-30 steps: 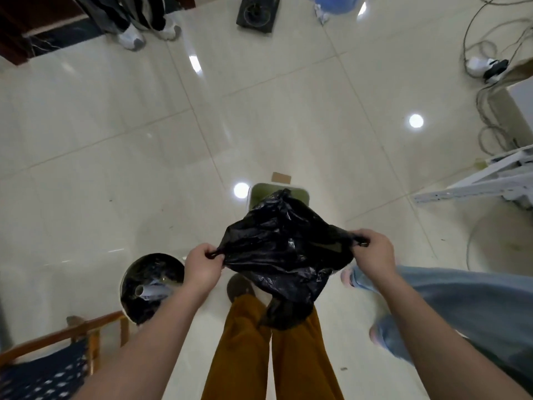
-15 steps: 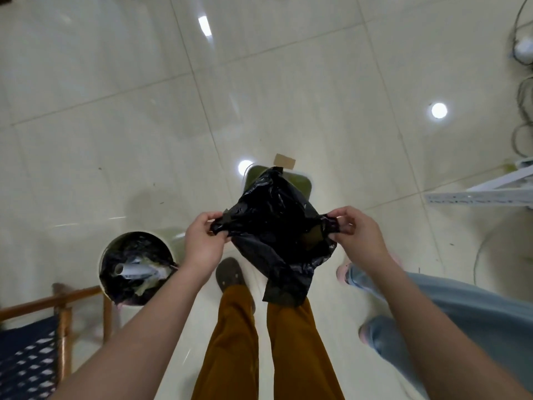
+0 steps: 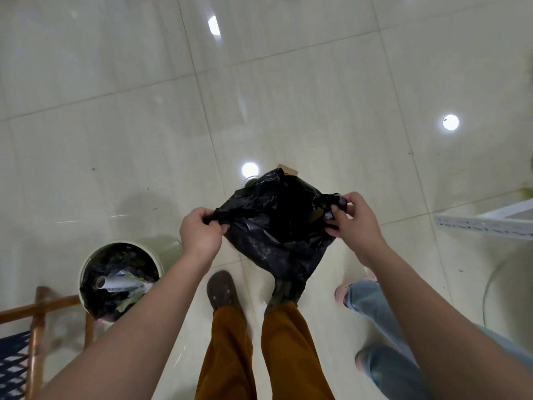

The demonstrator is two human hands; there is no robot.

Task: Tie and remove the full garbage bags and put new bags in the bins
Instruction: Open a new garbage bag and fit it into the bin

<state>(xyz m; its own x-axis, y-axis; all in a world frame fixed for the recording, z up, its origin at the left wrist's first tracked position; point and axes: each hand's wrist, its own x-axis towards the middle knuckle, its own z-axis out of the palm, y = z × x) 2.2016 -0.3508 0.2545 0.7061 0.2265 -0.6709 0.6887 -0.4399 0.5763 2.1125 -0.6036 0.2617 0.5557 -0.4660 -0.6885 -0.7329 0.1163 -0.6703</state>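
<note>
Head view: black garbage bag [image 3: 277, 223], thin crinkled glossy plastic, hangs stretched between your hands above floor. Your left hand [image 3: 200, 233] pinches left edge, right hand [image 3: 353, 219] pinches right edge. Round full bin [image 3: 119, 280] left, on glossy tiles.

Left hand [image 3: 200, 236] and right hand [image 3: 353, 223] grip black bag [image 3: 274, 226] stretched between them.

Glossy cream tiled floor [image 3: 317, 96], ceiling-light reflections [image 3: 450, 122], wooden chair frame [image 3: 37, 313], perhaps white shelving [image 3: 484, 225]
</note>
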